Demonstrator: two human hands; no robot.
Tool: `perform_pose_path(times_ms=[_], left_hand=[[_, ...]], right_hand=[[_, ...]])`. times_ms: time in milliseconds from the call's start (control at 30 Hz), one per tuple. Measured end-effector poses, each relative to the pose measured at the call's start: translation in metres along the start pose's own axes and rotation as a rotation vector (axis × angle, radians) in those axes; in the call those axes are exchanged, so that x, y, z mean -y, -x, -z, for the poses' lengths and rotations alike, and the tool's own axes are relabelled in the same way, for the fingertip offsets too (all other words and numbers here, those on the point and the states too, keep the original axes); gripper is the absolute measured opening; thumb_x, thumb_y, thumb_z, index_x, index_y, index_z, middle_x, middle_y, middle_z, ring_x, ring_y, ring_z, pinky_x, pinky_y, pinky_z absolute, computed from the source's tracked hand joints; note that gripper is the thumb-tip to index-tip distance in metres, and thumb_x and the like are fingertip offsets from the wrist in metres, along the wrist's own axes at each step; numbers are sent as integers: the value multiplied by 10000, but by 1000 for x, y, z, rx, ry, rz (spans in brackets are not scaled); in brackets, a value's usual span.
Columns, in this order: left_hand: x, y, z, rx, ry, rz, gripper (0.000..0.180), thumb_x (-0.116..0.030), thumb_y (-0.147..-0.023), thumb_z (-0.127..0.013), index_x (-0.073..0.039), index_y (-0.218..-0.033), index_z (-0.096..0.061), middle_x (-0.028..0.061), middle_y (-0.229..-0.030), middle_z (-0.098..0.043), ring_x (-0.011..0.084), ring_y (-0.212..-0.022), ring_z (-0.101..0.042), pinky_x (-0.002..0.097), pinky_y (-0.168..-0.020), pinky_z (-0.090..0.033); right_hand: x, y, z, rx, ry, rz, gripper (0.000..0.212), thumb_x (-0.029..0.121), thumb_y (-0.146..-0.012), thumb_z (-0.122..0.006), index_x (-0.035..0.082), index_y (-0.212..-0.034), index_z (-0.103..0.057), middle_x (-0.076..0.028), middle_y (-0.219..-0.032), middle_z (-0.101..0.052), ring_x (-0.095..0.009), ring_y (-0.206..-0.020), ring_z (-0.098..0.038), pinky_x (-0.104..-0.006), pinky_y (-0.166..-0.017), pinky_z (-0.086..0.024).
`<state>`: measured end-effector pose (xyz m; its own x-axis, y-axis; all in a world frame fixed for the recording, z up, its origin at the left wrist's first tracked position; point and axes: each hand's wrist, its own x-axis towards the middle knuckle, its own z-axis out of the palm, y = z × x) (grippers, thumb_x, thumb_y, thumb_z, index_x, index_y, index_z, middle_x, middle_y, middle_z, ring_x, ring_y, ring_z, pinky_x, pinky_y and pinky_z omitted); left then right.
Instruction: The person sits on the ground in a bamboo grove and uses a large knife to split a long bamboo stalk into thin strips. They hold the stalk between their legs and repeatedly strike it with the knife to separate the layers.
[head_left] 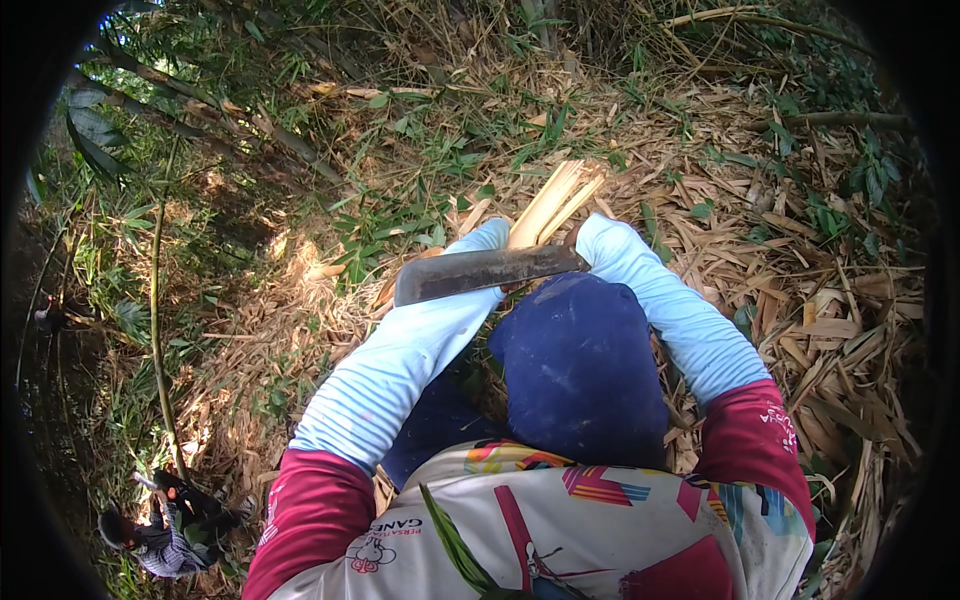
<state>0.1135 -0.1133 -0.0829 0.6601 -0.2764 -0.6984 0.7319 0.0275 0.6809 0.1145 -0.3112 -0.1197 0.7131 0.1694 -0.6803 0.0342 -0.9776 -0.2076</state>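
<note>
A machete [470, 274] with a broad dark blade lies crosswise in front of me, its blunt tip over my left sleeve [400, 350]. My right hand [573, 238], only partly visible past the light-blue cuff, is closed at the machete's handle end. Pale split bamboo [548, 205] sticks up and away between my two cuffs, its far end parted into strips. Blade and sleeve cover most of my left hand [511, 287]; it is beside the bamboo's lower part, and its fingers are hidden. My knee [580, 360] in dark blue trousers is bent right below the blade.
Dry bamboo leaves and husks [800, 290] litter the ground, with green shoots [400, 215] among them. Bamboo stems [290, 140] lean at the upper left, and a thin upright pole [158, 300] stands left. Another person [175, 530] is at the lower left.
</note>
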Motion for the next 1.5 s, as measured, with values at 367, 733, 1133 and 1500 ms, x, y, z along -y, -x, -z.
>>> perform_pose_path(times_ms=[367, 733, 1133, 1500], left_hand=[[9, 15, -5, 152, 1, -196, 204, -273, -976, -503, -96, -1010, -598, 56, -679, -588, 123, -412, -491, 252, -345, -359], [23, 0, 39, 389, -146, -325, 343, -151, -902, -667, -37, -1205, -555, 37, -991, -637, 92, -862, -606, 223, -725, -488], [24, -4, 45, 528, -190, -411, 521, -178, -852, -730, -27, -1307, -527, 133, -1084, -655, 142, -896, -656, 255, -744, -544], [0, 42, 47, 460, -354, -275, 294, -191, -888, -689, -80, -1122, -549, 13, -709, -579, 60, -453, -502, 208, -388, -409]], right_hand=[[-18, -20, -29, -283, -133, 144, 325, 256, -679, -780, 112, -966, -729, -99, -903, -717, -262, -826, -678, -358, -749, -530], [-19, 2, -27, -335, -152, 245, 585, 399, -639, -806, 131, -1132, -639, -135, -1103, -680, -331, -1027, -651, -392, -850, -539], [-13, -4, -18, -201, -78, 147, 656, 390, -626, -808, 131, -1192, -600, -122, -1188, -652, -323, -1092, -628, -399, -896, -528], [-13, -20, -19, -94, -15, 58, 765, 396, -607, -835, 175, -1284, -555, -116, -1245, -628, -327, -1145, -604, -399, -940, -510]])
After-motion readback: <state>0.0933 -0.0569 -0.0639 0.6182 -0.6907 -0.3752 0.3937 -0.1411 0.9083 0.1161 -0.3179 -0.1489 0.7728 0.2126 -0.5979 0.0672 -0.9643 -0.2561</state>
